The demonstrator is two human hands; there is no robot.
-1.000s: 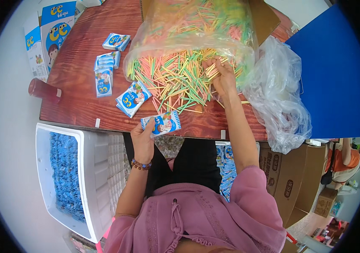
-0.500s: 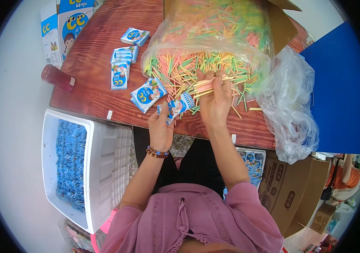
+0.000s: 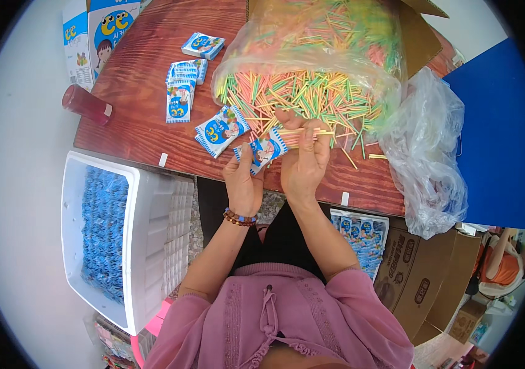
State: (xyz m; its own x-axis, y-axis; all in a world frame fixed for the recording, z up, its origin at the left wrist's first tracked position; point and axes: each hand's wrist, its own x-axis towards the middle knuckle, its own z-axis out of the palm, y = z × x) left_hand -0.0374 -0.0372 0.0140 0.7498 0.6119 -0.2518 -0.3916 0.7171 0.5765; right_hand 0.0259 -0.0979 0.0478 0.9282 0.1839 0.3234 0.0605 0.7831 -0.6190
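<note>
Pinching a blue packet [image 3: 267, 150] by its left end, left fingers [image 3: 246, 157] near right fingers [image 3: 305, 151] closed around thin sticks [image 3: 294, 134].

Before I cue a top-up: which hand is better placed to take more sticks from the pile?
Probably the right hand: it is closer to the pile of coloured sticks and holds a small bundle of sticks, while the left hand pinches a blue-and-white packet.

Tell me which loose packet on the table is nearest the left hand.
The slanted packet just beyond the left hand, left of the held one; the other loose packets lie farther up the table.
</note>
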